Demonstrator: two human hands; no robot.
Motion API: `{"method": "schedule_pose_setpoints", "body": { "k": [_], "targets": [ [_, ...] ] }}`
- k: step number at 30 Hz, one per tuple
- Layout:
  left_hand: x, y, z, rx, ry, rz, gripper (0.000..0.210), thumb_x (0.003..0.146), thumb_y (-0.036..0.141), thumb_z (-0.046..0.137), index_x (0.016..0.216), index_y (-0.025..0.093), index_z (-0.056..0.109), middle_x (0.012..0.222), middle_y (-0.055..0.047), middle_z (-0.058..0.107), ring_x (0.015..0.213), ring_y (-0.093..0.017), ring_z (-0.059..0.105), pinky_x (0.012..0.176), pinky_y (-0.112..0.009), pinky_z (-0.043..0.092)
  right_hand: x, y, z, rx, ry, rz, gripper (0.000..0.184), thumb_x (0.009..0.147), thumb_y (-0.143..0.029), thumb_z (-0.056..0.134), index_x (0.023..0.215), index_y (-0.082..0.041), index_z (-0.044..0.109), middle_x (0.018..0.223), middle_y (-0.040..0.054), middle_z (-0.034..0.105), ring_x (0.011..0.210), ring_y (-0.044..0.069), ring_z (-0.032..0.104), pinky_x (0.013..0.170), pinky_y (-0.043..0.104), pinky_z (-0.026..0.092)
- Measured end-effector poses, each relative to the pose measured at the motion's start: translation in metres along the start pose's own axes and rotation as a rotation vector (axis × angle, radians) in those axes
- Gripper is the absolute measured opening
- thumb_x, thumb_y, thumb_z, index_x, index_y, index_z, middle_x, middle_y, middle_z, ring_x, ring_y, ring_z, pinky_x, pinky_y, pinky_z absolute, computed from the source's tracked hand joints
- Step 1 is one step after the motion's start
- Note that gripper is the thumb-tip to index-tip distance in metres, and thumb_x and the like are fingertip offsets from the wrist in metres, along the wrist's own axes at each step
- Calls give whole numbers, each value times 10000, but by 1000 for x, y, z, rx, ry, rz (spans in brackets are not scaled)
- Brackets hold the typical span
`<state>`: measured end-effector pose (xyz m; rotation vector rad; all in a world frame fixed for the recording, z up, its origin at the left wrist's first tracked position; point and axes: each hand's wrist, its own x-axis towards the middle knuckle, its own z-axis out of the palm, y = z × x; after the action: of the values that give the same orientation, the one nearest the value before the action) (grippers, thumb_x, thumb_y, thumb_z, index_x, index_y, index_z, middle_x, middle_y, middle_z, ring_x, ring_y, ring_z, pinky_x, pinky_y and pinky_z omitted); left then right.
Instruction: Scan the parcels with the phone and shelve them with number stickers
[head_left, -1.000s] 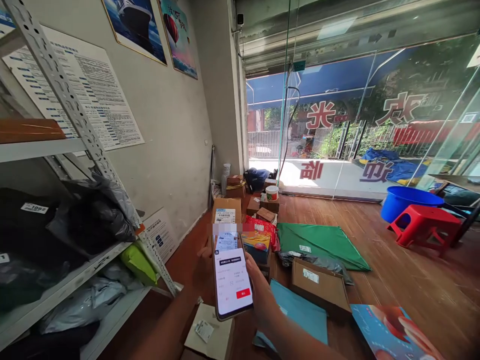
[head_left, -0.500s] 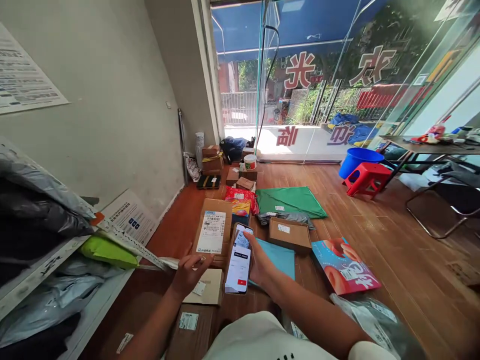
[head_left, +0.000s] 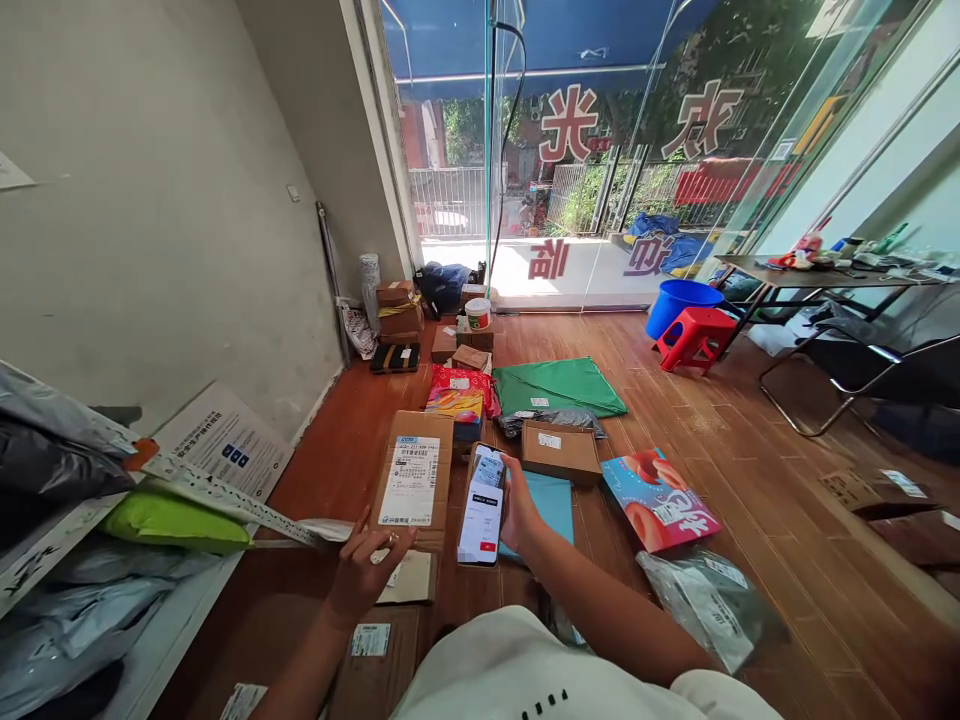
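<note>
My left hand (head_left: pixel 373 565), with a ring on one finger, is closed on the near edge of a brown cardboard box (head_left: pixel 386 450). The box's large white shipping label faces me, and the fingers partly hide its lower edge. To the right, my right hand (head_left: pixel 519 510) grips a smartphone (head_left: pixel 480 510) upright, its lit screen toward me. A parcel label fills the top of the screen, and a small red button shows near the bottom. Below my left hand lie a pale flat box (head_left: pixel 412 580) and a brown labelled carton (head_left: pixel 390 650).
Parcels cover the floor: a green bag (head_left: pixel 559 385), a brown box (head_left: pixel 562 460), a light blue packet (head_left: pixel 551 505), a pink-and-blue box (head_left: pixel 660 500) and a grey plastic bag (head_left: pixel 709 600). Shelving (head_left: pixel 202 590) stands at left. A red stool (head_left: pixel 694 338) and blue bucket (head_left: pixel 679 305) are at right.
The view has shifted slightly, so the room appears further left. The box in my left hand has come a little nearer to me and to the phone. Both hands keep their hold.
</note>
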<state>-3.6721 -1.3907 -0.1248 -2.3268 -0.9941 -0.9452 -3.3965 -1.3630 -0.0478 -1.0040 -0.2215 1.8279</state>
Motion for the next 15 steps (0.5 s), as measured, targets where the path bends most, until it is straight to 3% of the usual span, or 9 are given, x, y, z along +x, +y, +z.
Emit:
{"method": "schedule_pose_setpoints", "body": {
  "k": [4,8,11,15],
  "targets": [
    [-8,-1,4,48,38,-3,374,839,35,618,1075,294,749,832,-40,632,743,-155,648,754,-307,565,-1,2,0,18,19,-63,459,723,-636,682,886,-211,634,695,14,692,673,235,654,688,345,515],
    [-7,-2,2,79,54,18,424,801,-4,656,1067,312,751,855,-46,623,756,-162,645,723,-306,553,3,7,-1,-3,31,-76,472,690,-639,735,828,-202,620,743,27,711,681,223,656,668,320,495],
    [-2,1,-2,74,70,21,414,804,-12,646,1050,303,755,857,-38,616,754,-151,638,755,-305,564,7,10,-4,-23,49,-63,482,671,-620,774,839,-195,620,748,29,715,682,222,657,679,327,494],
    [2,7,-4,70,107,26,448,786,-19,666,1057,329,745,862,-28,598,779,-163,614,922,-427,558,2,9,-6,-32,-24,-47,476,687,-616,761,864,-192,635,786,39,726,711,231,664,708,339,496]
  ]
}}
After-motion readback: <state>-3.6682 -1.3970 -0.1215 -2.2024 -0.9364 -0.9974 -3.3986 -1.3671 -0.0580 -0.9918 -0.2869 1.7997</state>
